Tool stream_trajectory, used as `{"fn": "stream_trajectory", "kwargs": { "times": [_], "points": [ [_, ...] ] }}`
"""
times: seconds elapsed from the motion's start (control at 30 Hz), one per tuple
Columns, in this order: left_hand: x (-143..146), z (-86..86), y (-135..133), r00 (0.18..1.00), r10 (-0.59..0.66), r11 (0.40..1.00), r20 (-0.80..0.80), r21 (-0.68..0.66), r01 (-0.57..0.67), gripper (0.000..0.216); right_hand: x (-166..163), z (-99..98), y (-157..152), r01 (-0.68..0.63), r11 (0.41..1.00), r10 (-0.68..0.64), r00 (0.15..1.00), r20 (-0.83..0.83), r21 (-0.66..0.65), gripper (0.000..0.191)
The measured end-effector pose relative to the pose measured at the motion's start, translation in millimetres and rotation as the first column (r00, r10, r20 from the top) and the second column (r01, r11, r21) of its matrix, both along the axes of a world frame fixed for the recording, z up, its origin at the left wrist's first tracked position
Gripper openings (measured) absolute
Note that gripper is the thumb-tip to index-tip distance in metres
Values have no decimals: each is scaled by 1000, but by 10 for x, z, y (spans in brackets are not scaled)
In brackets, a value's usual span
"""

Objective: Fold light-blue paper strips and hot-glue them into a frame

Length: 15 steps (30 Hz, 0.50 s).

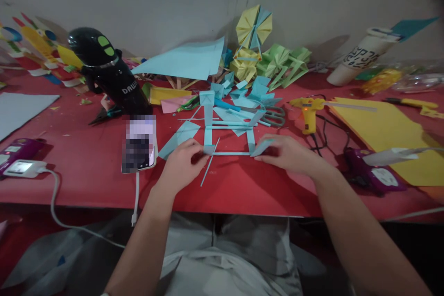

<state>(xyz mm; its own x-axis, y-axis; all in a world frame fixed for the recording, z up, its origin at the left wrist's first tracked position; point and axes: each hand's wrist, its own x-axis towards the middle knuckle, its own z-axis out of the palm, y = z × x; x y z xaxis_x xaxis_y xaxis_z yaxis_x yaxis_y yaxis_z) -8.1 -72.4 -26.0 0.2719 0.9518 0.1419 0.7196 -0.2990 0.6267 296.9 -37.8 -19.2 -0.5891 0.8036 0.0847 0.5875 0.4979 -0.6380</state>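
A light-blue paper frame (231, 153), made of rolled sticks and folded strips, lies on the red table before me. My left hand (183, 162) pinches its near left corner between thumb and fingers. At the near right corner, my right hand (284, 155) grips an upright folded blue paper flap (262, 147). A thin loose paper stick (210, 162) slants across the frame's near bar, close to my left fingertips. Behind the frame are blue paper scraps (256, 92) and grey-handled scissors (275, 115), partly covered.
A yellow glue gun (308, 113) stands right of the frame, its cord trailing to a purple power strip (376, 173). Yellow paper sheets (391, 134) lie at right. To the left are a phone (139, 144) and a black bottle (111, 74). A folded-paper wheel (255, 27) rises at the back.
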Motion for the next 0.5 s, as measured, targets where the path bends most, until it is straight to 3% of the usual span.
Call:
{"fn": "stream_trajectory", "kwargs": {
  "times": [0.5],
  "points": [
    [6,148,134,992,-3,999,-129,-34,-1,19,-80,-64,-5,28,996,-25,999,-40,81,17]
  ]
}}
